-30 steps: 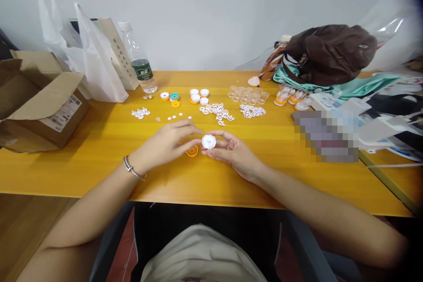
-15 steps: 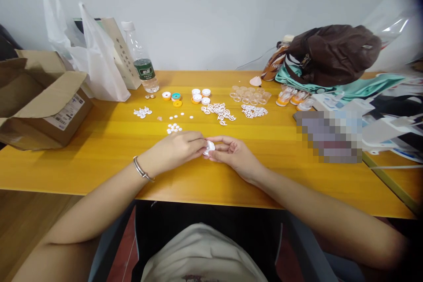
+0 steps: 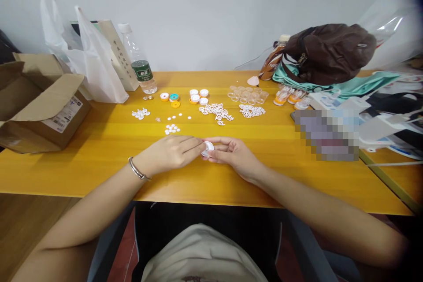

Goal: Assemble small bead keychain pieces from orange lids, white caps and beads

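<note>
Beneath your fingers spreads a smooth, wood-grained table (image 3: 271, 185); your left hand (image 3: 173, 154) has its fingers bent together, tips at the white disc (image 3: 208, 147), though I cannot tell whether they grip it; your right hand (image 3: 236, 154) pinches that shallow, round disc between thumb and fingertips. Beyond your right fingers sit clear, rounded cups (image 3: 244, 96), then, nearer, flat openwork pieces (image 3: 253, 111); just past your left knuckles lie small, smooth white buttons (image 3: 173, 131).
</note>
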### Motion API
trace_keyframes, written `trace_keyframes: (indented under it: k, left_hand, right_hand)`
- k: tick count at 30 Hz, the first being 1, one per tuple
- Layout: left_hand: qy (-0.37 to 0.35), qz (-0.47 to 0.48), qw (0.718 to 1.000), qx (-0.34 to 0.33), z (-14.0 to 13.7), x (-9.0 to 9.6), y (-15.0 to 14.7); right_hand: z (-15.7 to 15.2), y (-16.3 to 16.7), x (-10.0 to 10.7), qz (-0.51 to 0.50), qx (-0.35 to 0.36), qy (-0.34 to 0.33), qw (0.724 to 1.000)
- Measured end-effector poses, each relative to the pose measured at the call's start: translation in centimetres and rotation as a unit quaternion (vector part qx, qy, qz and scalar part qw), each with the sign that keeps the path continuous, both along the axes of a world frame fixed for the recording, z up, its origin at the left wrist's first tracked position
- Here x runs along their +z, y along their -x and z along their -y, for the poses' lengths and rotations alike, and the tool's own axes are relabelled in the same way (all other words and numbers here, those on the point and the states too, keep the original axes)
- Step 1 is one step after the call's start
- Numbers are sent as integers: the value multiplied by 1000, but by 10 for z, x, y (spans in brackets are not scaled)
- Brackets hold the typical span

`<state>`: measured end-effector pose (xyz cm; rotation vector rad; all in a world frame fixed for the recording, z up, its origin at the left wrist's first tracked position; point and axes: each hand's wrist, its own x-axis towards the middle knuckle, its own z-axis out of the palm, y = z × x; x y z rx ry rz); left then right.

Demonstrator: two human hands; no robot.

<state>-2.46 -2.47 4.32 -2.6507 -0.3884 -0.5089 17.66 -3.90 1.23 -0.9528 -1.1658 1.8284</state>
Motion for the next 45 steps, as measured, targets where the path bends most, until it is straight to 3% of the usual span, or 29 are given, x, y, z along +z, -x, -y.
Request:
trace_keyframes:
  k: [12,18,28,40,45]
  left_hand:
    - [-70,2,997,-19,0,2,2]
    - [-22,5,1000,-4,0,3,2]
    - [-11,-27,999,-29,3,16,4]
    - [44,-25,998,-28,2,16,8]
    - [47,-27,998,-9,-2,8,8]
  right_hand:
    - [3,0,1,-8,8,-17,1000]
    - [2,-1,2,-14,10,-12,1000]
    - [5,-1,4,-31,17,-17,999]
    - [5,-3,3,-30,14,-42,999]
    - [4,-2,4,-22,6,-42,999]
